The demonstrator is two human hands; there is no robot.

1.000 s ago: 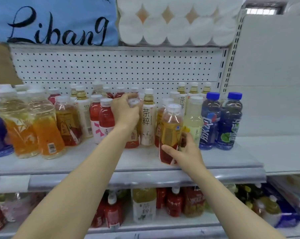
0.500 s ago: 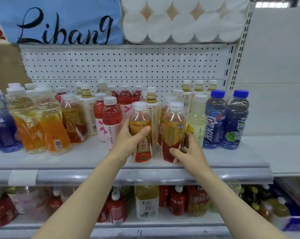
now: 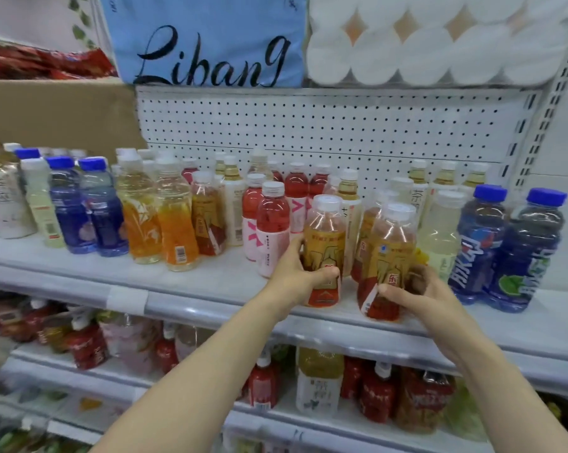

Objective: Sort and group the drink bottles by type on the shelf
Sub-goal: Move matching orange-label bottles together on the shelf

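Two matching amber tea bottles with gold-and-red labels stand at the front of the white shelf (image 3: 210, 289). My left hand (image 3: 297, 277) grips the left amber bottle (image 3: 325, 237) round its lower half. My right hand (image 3: 420, 295) grips the right amber bottle (image 3: 390, 253) low on its label. Both bottles are upright and close together. Behind them stand red drink bottles (image 3: 272, 220), a third amber bottle (image 3: 207, 220) further left, white-labelled tea bottles (image 3: 349, 204) and a pale yellow bottle (image 3: 441, 233).
Blue-capped dark bottles (image 3: 505, 246) stand at the right end, orange juice bottles (image 3: 158, 220) and more blue bottles (image 3: 86, 207) at the left. A pegboard backs the shelf. Tissue packs (image 3: 423, 44) sit above. The lower shelf (image 3: 308, 420) holds more drinks.
My left hand brought an amber bottle forward from the back row and set it beside the one in my right hand. The view has since swung left.
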